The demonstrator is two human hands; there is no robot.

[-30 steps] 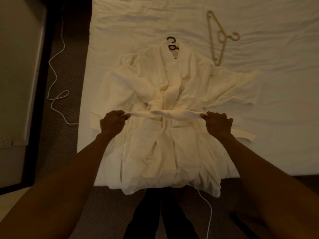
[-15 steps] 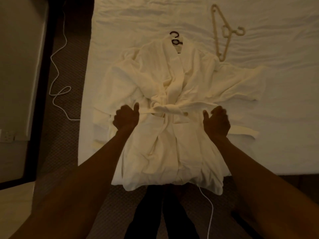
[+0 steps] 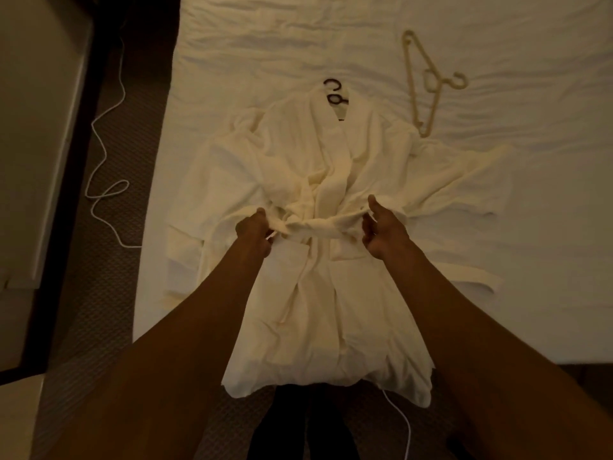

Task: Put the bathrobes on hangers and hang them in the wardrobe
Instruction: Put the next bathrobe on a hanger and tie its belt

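Observation:
A cream bathrobe lies flat on the bed, hem hanging over the near edge. A black hanger sits inside its collar, only the hook showing. The robe's belt crosses the waist. My left hand grips the belt at the left of the waist. My right hand holds the belt's right part, thumb raised. A beige hanger lies on the sheet to the upper right of the robe.
A white cable snakes over the dark carpet left of the bed. Another white cable runs on the floor below the hem. A dark-framed panel stands at the left. My dark-trousered legs are against the bed's near edge.
Both hands have moved inward along the belt toward the middle of the waist, and the belt now bunches between them instead of being stretched wide.

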